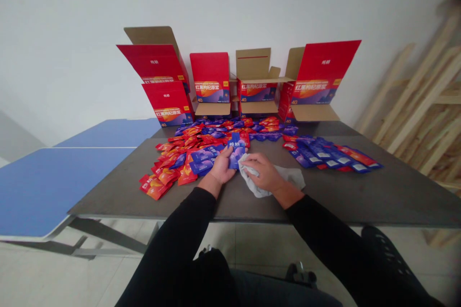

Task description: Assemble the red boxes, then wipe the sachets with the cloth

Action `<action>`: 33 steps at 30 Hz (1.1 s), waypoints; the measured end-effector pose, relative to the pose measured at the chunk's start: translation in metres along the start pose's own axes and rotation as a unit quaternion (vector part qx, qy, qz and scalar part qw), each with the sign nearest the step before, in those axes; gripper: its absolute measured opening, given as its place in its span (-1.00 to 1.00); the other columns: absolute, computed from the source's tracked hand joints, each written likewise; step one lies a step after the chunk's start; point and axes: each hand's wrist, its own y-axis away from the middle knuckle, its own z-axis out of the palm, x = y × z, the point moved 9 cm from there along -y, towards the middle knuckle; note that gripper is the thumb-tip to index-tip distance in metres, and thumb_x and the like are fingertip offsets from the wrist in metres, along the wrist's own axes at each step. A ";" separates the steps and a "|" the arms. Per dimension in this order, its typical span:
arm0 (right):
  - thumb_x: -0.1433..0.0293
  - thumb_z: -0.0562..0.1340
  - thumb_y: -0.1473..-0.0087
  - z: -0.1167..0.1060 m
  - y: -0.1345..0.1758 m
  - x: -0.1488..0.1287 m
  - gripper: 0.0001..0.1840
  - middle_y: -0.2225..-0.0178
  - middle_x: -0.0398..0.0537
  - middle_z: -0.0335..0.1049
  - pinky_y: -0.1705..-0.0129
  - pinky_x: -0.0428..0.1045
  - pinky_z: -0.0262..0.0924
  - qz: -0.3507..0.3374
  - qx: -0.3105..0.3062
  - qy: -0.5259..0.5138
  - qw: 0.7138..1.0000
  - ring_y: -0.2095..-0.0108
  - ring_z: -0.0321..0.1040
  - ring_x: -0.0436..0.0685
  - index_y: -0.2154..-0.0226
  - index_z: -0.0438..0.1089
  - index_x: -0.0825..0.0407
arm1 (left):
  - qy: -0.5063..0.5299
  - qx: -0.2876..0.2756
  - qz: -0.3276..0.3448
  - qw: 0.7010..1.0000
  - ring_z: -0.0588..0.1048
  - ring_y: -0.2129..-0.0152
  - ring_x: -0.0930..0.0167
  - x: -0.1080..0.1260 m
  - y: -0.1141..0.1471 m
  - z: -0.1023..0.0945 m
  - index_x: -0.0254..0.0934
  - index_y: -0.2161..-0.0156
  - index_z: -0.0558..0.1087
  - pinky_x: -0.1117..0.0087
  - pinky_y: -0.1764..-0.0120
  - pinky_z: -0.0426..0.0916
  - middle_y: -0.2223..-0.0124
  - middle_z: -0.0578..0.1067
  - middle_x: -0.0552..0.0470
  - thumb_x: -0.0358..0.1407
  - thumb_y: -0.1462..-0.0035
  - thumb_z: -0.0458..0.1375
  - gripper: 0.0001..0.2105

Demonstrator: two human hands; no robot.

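In the head view, my left hand (221,169) is closed on a purple-blue drink pouch (236,147) with white lettering, held upright above the table. My right hand (265,172) grips a pale grey cloth (252,183) and presses it near the pouch's lower right edge. Part of the cloth trails over the tabletop to the right. A heap of red and purple pouches (187,146) spreads to the left of and behind my hands. On the right lies an overlapping row of pouches (324,153), mostly blue with some red.
Red cartons stand along the back: a stacked pair at left (167,103), two in the middle (210,76) and one at right (317,81), flaps raised or folded out. The grey table (118,192) adjoins a blue table (79,172). Wooden slats (425,100) stand at right.
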 end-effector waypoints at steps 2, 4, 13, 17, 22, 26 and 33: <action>0.38 0.28 -0.28 0.009 0.000 -0.005 -0.68 0.02 0.03 0.55 -0.09 0.23 0.50 -0.030 -0.043 0.002 0.999 0.02 0.50 0.26 -0.03 0.61 -0.14 | -0.007 -0.018 -0.001 1.000 0.70 0.18 0.24 -0.001 0.001 0.002 -0.35 -0.03 0.54 0.21 0.00 0.57 0.14 0.69 -0.14 -0.31 -0.33 0.28 -0.77; 0.40 0.27 -0.27 0.015 0.001 -0.005 -0.68 0.02 0.02 0.57 -0.09 0.22 0.49 -0.044 -0.068 0.013 0.997 0.03 0.49 0.24 -0.03 0.61 -0.13 | -0.012 -0.031 -0.013 0.999 0.70 0.18 0.24 -0.004 0.002 0.004 -0.34 0.00 0.54 0.21 0.01 0.58 0.15 0.69 -0.14 -0.31 -0.33 0.28 -0.80; 0.47 0.26 -0.26 0.008 0.002 0.009 -0.68 0.01 0.06 0.57 -0.08 0.22 0.42 -0.016 -0.033 0.057 0.998 0.02 0.45 0.26 -0.01 0.60 -0.04 | -0.041 -0.046 -0.046 0.997 0.66 0.39 0.36 -0.015 0.006 0.007 -0.35 0.14 0.56 0.34 0.15 0.58 0.25 0.66 -0.07 -0.42 -0.32 0.26 -0.95; 0.48 0.25 -0.24 0.003 0.003 0.019 -0.66 0.01 0.05 0.56 -0.10 0.24 0.39 0.025 -0.014 0.083 0.996 0.03 0.43 0.28 -0.02 0.60 -0.07 | -0.061 -0.072 -0.060 0.994 0.68 0.34 0.32 -0.020 0.008 0.009 -0.35 0.08 0.59 0.34 0.15 0.59 0.23 0.67 -0.09 -0.43 -0.31 0.27 -0.89; 0.48 0.23 -0.25 -0.007 0.004 0.030 -0.65 0.02 0.08 0.55 -0.12 0.26 0.37 0.070 0.026 0.095 0.993 0.01 0.42 0.30 -0.03 0.60 -0.04 | -0.080 -0.089 -0.088 0.989 0.68 0.36 0.31 -0.028 0.010 0.009 -0.34 0.03 0.59 0.33 0.19 0.61 0.25 0.66 -0.11 -0.42 -0.31 0.29 -0.84; 0.43 0.20 -0.30 -0.015 0.004 0.036 -0.69 0.04 0.07 0.54 -0.13 0.23 0.37 0.094 0.062 0.101 0.989 0.00 0.43 0.28 0.00 0.61 -0.04 | -0.098 -0.100 -0.122 0.983 0.69 0.33 0.28 -0.034 0.014 0.008 -0.30 -0.01 0.55 0.25 0.22 0.64 0.19 0.66 -0.12 -0.36 -0.31 0.30 -0.80; 0.39 0.17 -0.30 -0.027 0.010 0.060 -0.67 0.01 0.15 0.50 -0.20 0.29 0.34 0.188 0.109 0.119 0.969 -0.03 0.42 0.33 0.00 0.60 -0.02 | -0.141 -0.104 -0.161 0.971 0.69 0.33 0.22 -0.040 0.016 0.001 -0.32 0.02 0.51 0.19 0.28 0.64 0.22 0.65 -0.14 -0.29 -0.34 0.29 -0.82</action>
